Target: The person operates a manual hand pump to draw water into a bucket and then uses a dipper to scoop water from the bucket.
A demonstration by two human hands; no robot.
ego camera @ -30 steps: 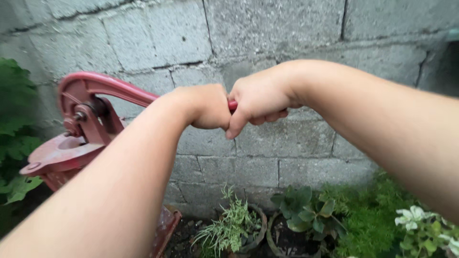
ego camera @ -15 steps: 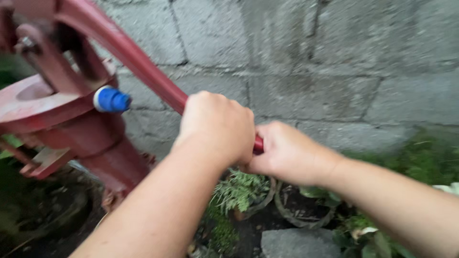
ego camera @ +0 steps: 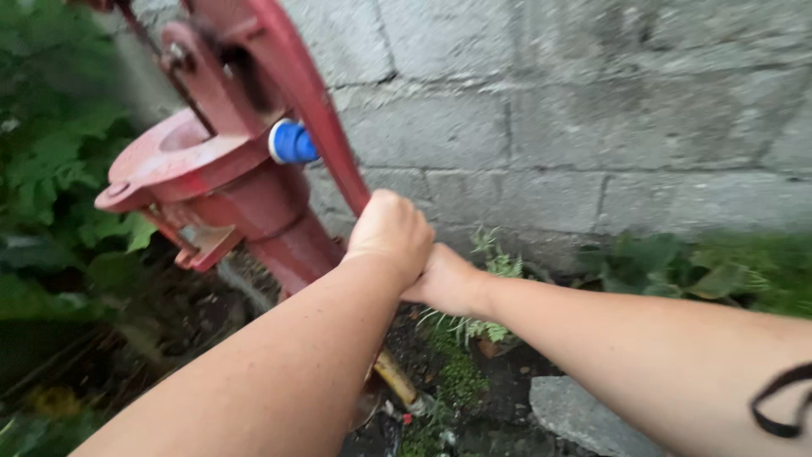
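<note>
A red cast-iron hand pump [ego camera: 254, 203] stands at the left, with a blue plug [ego camera: 292, 142] on its side. Its long red lever handle [ego camera: 309, 101] slopes steeply down to the right. My left hand [ego camera: 391, 233] is clenched around the lower end of the handle. My right hand [ego camera: 444, 283] grips just below and behind it, partly hidden by the left hand. The handle's tip is covered by both hands.
A grey concrete-block wall [ego camera: 592, 110] runs behind. Leafy green plants [ego camera: 51, 169] crowd the left side, low ferns and weeds [ego camera: 694, 267] line the wall's foot. A flat stone [ego camera: 584, 415] lies on dark soil, near a yellowish pipe [ego camera: 396, 379].
Both hands have pushed the pump handle down from a raised, near-level position to a steep downward slope. The view has dropped and shifted, showing more ground.
</note>
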